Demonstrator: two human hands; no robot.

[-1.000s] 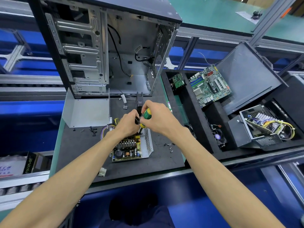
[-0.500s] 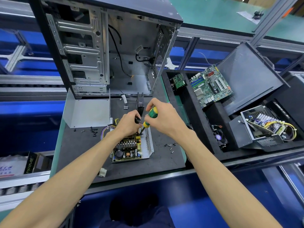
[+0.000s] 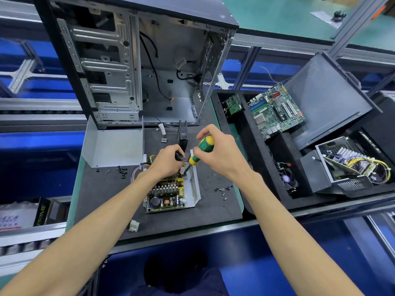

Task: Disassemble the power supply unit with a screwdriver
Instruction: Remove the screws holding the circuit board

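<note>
We can read "PRIME" in yellowish-green letters running up the side of a dark box (image 3: 42,211) at the far left. Just beside it, a white package (image 3: 10,218) bears blue characters resembling "TTS", too blurred for us to confirm. We make out no other text.

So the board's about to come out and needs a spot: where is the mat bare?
The mat is bare left of the power supply unit, below the left screws. A strip is also bare in front, around the white connector. To the right, loose screws crowd it.
</note>
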